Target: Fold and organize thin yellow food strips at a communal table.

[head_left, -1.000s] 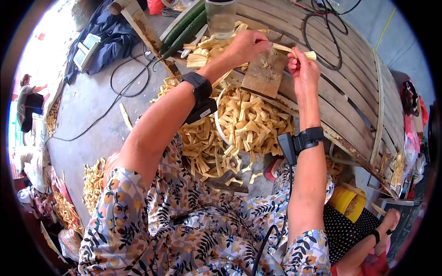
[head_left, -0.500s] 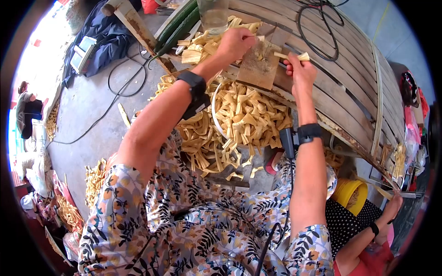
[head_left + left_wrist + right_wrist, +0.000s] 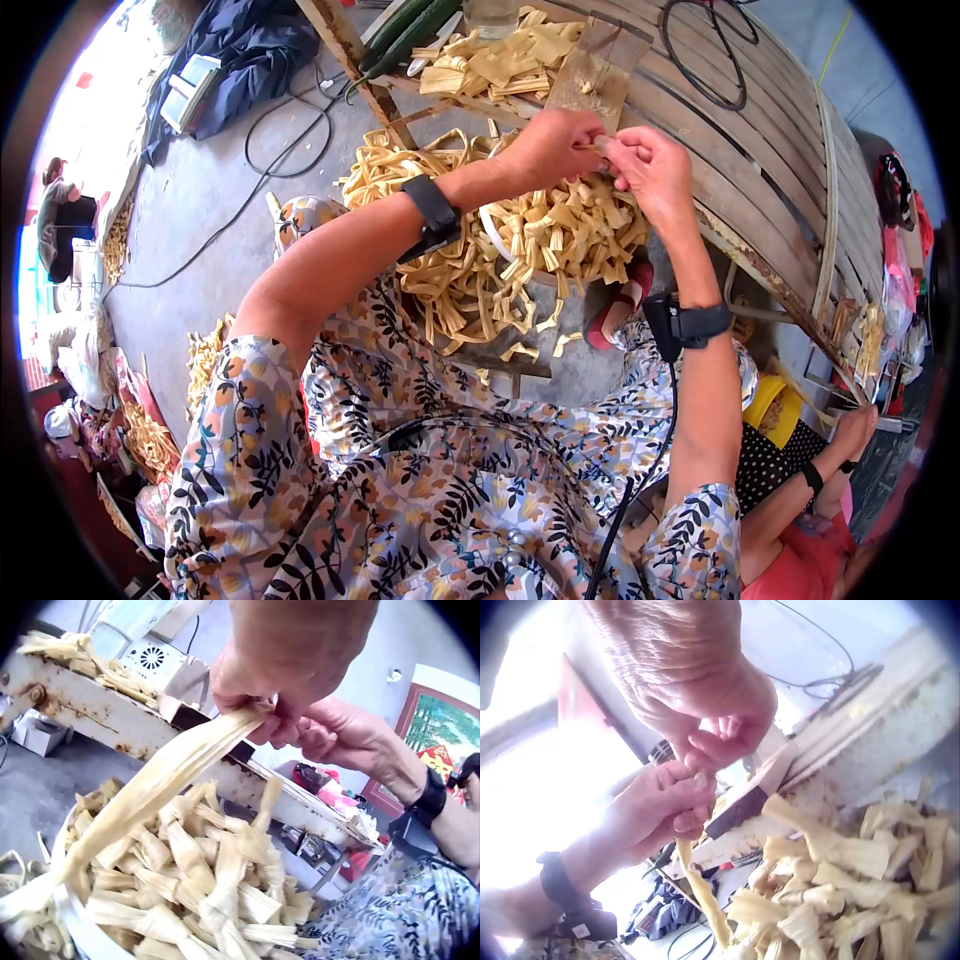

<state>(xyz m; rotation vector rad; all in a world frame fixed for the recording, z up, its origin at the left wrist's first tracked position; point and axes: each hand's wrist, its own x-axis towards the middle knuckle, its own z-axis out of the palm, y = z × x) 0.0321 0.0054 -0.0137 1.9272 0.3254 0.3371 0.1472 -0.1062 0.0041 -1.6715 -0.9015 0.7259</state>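
Cloth point(image 3: 250, 50), dark blue, lies at far left with a pale device point(image 3: 195, 90) on it. Next along, loose strips point(image 3: 445, 305) are heaped beside a white-rimmed tub point(image 3: 493, 232) holding short, knotted-looking pieces point(image 3: 575, 240).

Both hands meet above the tub, fingertips touching. Left hand point(image 3: 555, 150): fingers closed in a pinch on one end of a strip point(image 3: 150, 780), whose remaining length slants down past the pieces. Right hand point(image 3: 660, 175): fingers curled, apparently pinching the same end; exact contact is partly hidden.

Beyond the hands, the slatted bench point(image 3: 760, 180) carries flat pieces point(image 3: 500, 60) and a wooden board point(image 3: 595, 85). At far right, a yellow bucket point(image 3: 758, 400) sits near a dotted garment point(image 3: 775, 475).

Step in hand, by judgement: forming a knot or fold at the held end. Next move, probably: secure the pinch with the left hand, pass the end through with the right, and tighten evenly without tearing the strip.
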